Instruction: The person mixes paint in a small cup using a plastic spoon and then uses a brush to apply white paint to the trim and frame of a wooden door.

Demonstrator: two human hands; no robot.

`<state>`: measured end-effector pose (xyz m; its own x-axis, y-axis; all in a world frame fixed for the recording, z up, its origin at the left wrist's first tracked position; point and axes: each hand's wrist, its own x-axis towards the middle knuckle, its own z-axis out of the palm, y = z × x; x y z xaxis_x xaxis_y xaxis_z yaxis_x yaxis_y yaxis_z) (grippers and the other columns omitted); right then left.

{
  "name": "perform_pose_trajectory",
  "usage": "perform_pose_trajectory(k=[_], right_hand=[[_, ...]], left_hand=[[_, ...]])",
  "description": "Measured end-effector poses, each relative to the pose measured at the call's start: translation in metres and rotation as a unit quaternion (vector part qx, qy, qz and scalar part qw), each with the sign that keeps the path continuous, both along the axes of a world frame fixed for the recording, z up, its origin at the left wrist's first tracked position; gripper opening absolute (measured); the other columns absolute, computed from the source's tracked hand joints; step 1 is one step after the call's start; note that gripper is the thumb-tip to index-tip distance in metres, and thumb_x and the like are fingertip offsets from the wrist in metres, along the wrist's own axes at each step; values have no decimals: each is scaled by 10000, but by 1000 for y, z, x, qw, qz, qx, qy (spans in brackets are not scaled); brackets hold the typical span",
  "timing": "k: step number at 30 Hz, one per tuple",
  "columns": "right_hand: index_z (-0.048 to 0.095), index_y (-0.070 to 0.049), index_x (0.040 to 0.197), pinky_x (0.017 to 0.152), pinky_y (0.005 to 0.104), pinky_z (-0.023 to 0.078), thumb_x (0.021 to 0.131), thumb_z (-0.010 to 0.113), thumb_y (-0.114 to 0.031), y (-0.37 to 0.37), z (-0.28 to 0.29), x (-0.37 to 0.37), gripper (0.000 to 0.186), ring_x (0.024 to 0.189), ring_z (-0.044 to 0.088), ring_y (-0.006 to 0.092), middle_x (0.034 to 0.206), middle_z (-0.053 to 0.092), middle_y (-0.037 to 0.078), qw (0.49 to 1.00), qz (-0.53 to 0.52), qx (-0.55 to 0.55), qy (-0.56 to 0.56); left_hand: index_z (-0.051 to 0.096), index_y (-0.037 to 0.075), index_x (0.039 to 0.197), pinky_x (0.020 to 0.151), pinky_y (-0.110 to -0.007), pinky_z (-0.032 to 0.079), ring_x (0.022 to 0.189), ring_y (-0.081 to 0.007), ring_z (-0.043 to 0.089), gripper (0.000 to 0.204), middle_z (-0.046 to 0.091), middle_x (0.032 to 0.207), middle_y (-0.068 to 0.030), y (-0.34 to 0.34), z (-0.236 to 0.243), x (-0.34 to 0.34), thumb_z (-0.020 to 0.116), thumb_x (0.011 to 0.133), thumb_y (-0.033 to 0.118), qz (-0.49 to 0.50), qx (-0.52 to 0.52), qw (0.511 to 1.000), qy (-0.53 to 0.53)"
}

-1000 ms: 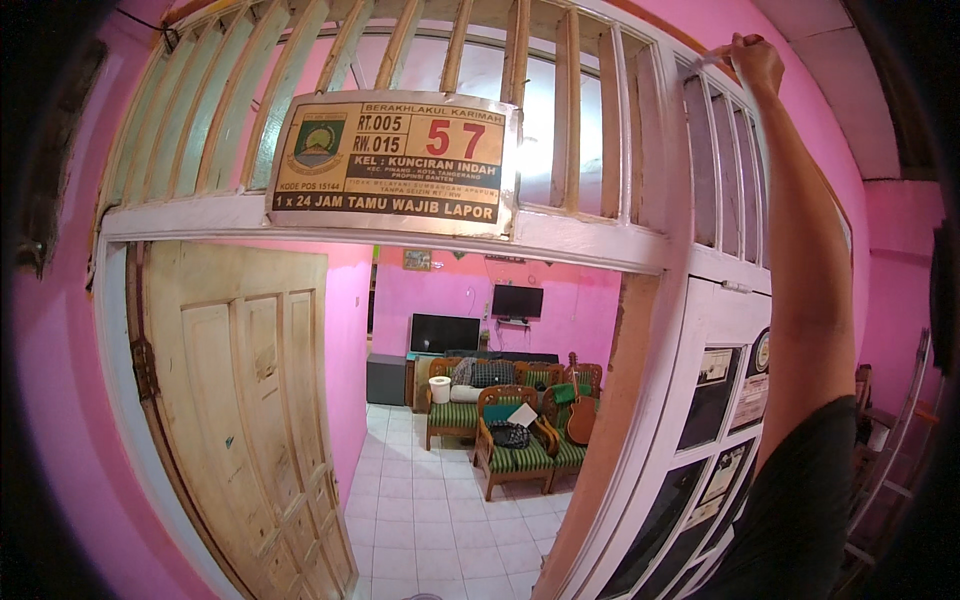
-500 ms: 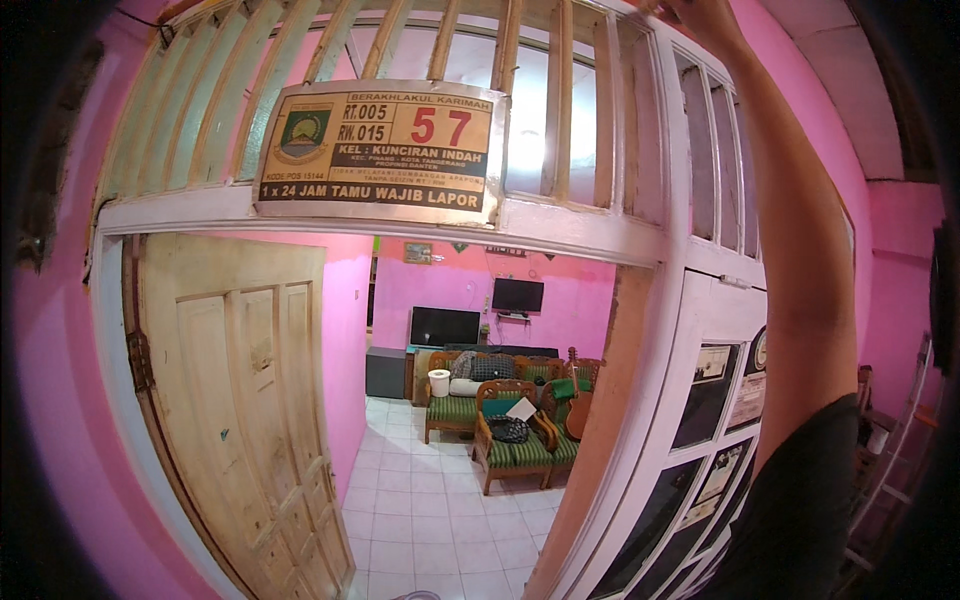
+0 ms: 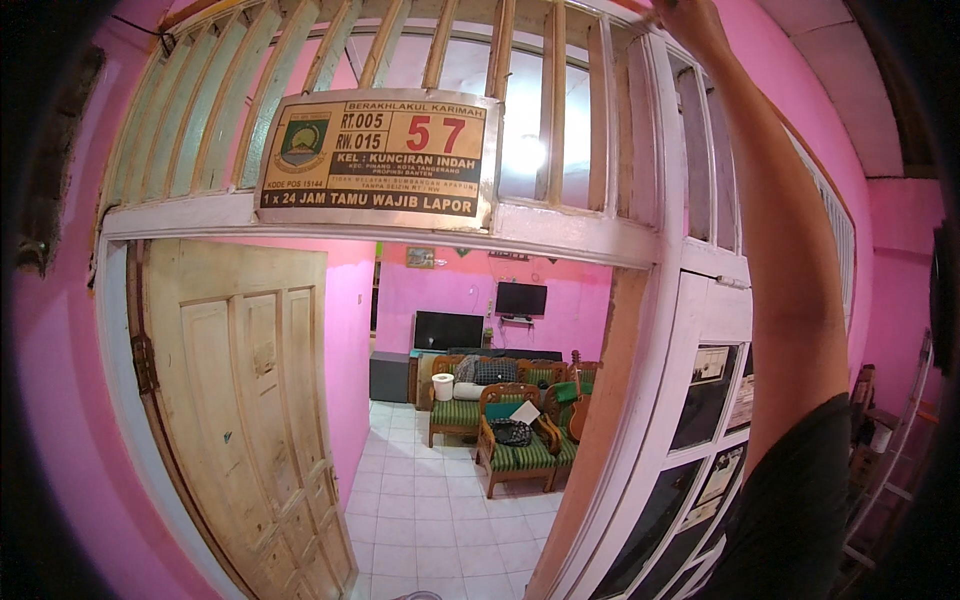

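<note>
My right arm reaches up along the right side of the view. My right hand (image 3: pixel 690 24) is at the top edge, by the upper corner of the white wooden frame (image 3: pixel 668 150) over the doorway. Its fingers look closed and bent toward the frame; what they hold, if anything, I cannot make out, since the picture's edge cuts the hand off. Below and left of the hand run upright wooden slats (image 3: pixel 495 70) of the vent above the door. A metal plate with print and an emblem (image 3: pixel 375 160) is fixed across their lower part. My left hand is out of view.
A worn wooden door (image 3: pixel 240 400) stands swung inward at left. Beyond it are a tiled floor (image 3: pixel 430 500), green-striped wooden chairs (image 3: pixel 520 455), a guitar (image 3: pixel 579 410) and dark screens (image 3: pixel 448 331). White panelled glazing (image 3: pixel 690 420) is at right, with a ladder (image 3: pixel 900 450) farther right.
My right hand and arm have shifted slightly left, staying at the top of the frame. The view has moved a little, so the doorway and plate sit slightly lower.
</note>
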<state>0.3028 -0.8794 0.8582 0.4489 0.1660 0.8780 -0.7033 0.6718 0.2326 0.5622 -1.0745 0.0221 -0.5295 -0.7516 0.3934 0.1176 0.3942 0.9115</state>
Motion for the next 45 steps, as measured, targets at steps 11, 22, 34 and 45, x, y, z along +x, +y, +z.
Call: perform_pose_trajectory(k=[11,22,34,45], right_hand=[[772,-97,1047,872,409,569,925,731,-394,31,51,-59,324,973,743,361,1027,779,167,865,468,24,-181],[729,-110,1058,921,430,567,941,664,-404,60,-2,-56,323,1001,726,321,1051,763,136,980,-22,-160,-114],[697,2,781,597,389,575,945,726,-203,-66,-12,70,264,627,709,212,755,742,132,948,313,54,16],[673,13,821,537,357,567,968,700,-223,19,-4,-21,279,582,705,204,676,712,122,938,335,-68,-58]], left_hand=[[645,-10,1191,717,-306,545,790,-140,635,528,675,953,-76,1,-3,4,902,804,241,2,4,1000,15],[648,-8,1188,713,-294,538,775,-127,619,514,668,948,-61,-5,-11,6,901,808,229,10,3,1000,17],[636,-23,1213,751,-322,554,830,-167,649,560,676,1010,-100,-4,-1,10,899,805,255,-3,-5,1000,2],[631,-22,1206,693,-302,550,760,-147,638,546,675,961,-95,5,-10,17,900,802,230,23,-52,998,20]])
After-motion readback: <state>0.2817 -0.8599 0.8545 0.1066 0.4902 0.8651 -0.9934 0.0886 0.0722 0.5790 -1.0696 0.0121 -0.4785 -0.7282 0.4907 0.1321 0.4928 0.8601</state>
